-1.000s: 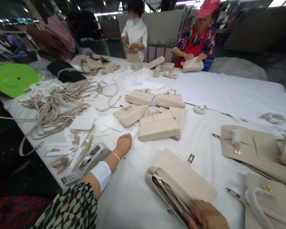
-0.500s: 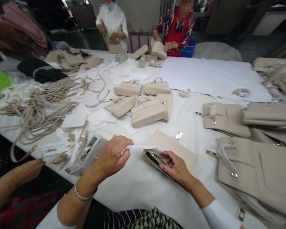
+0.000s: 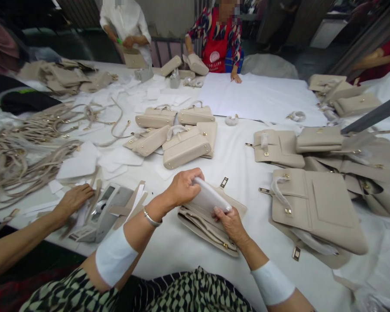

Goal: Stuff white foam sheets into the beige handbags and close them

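A beige handbag (image 3: 211, 229) lies open-mouthed on the white table (image 3: 182, 247) just in front of me. My left hand (image 3: 183, 187) is closed on a white foam sheet (image 3: 209, 199) and holds it over the bag's opening. My right hand (image 3: 231, 223) grips the near end of the same sheet and the bag's edge. The bag's gold clasp (image 3: 224, 182) sticks out behind the sheet.
A co-worker's hand (image 3: 72, 200) rests at a tape dispenser (image 3: 105, 212) on my left. Finished beige bags (image 3: 185, 149) are clustered mid-table, flat bags (image 3: 312, 208) lie to the right, straps (image 3: 26, 151) are piled at left. Two people work at the far edge.
My left hand reached to the white sheets, picked one up and brought it over the bag. My right hand now holds the sheet's other end. A co-worker's hand came to the dispenser.
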Demonstrator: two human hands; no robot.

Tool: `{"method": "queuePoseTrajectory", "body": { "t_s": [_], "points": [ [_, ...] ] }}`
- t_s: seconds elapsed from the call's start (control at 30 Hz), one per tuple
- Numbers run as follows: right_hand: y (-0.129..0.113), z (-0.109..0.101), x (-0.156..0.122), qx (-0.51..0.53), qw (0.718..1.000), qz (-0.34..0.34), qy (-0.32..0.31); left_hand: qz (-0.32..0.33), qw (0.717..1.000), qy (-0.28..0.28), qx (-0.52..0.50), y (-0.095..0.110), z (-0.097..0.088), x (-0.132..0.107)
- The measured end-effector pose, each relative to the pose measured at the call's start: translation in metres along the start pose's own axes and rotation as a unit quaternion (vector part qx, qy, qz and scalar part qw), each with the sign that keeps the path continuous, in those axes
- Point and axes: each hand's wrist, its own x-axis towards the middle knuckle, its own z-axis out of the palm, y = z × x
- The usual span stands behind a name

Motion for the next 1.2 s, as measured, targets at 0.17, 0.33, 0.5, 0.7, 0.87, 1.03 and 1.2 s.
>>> {"method": "queuePoseTrajectory", "body": {
  "t_s": [0.17, 0.33, 0.5, 0.7, 0.87, 1.03, 1.2],
  "points": [
    [0.012, 0.003, -0.008, 0.011, 0.999, 0.022, 0.033, -0.059, 0.997, 0.003, -0.049, -0.020, 0.009, 0.004],
    [0.005, 0.008, -0.009, 0.037, 0.994, 0.008, 0.102, -0.093, 0.993, -0.004, -0.077, -0.032, 0.008, 0.001],
    [-0.012, 0.005, -0.001, 0.052, 0.994, -0.005, 0.092, -0.121, 0.988, -0.011, -0.095, -0.036, 0.006, 0.002],
    [-0.012, -0.001, 0.001, 0.058, 0.990, -0.029, 0.123, -0.118, 0.989, -0.020, -0.090, -0.037, 0.009, 0.004],
    [-0.016, -0.004, 0.005, 0.000, 0.986, -0.057, 0.155, -0.126, 0.988, -0.030, -0.084, -0.037, 0.011, 0.006],
    [-0.021, -0.031, 0.003, 0.008, 0.983, -0.035, 0.181, -0.121, 0.988, -0.021, -0.091, -0.036, 0.011, 0.002],
    [-0.001, -0.092, -0.063, -0.050, 0.991, 0.078, 0.096, -0.152, 0.973, 0.010, -0.171, -0.043, 0.008, -0.009]
  ]
}}
